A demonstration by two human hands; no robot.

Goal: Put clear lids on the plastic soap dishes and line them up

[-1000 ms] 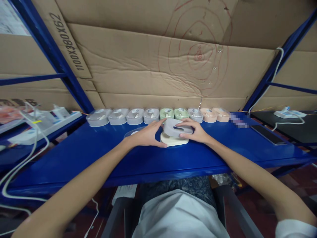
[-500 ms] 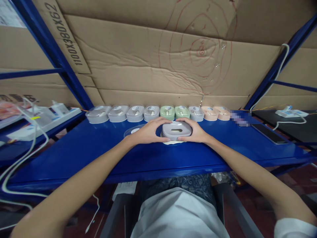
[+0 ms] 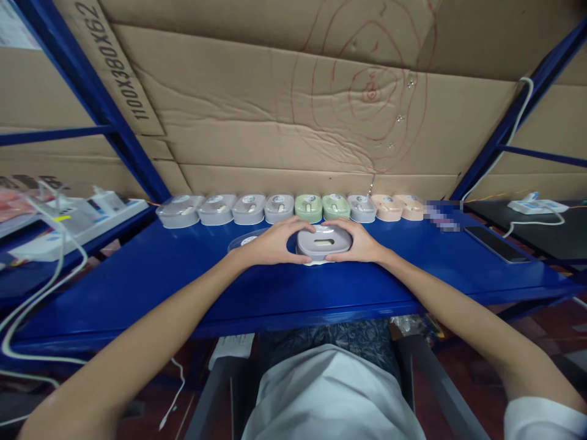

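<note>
A grey, rounded tissue box (image 3: 321,250) with an oblong slot in its top is on the table in front of me, between my hands. Something pale shows in the slot, and a thin white edge shows under the grey cover. My left hand (image 3: 277,242) curves around its left end, thumb at the front and fingers at the back. Around the right end, my right hand (image 3: 360,242) grips in the same way. A clear lid (image 3: 238,241) with a round label lies partly hidden behind my left hand and wrist.
Along the back of the blue table (image 3: 293,296) stands a row of clear-lidded boxes, several grey (image 3: 249,211), two green (image 3: 308,211) and two peach (image 3: 389,209). A dark phone (image 3: 496,244) lies at the right. White cables (image 3: 64,287) and power strips are at the left.
The grey cover has sunk slightly, so less of the white part shows beneath it. Both hands keep their hold. The view has shifted a little.
</note>
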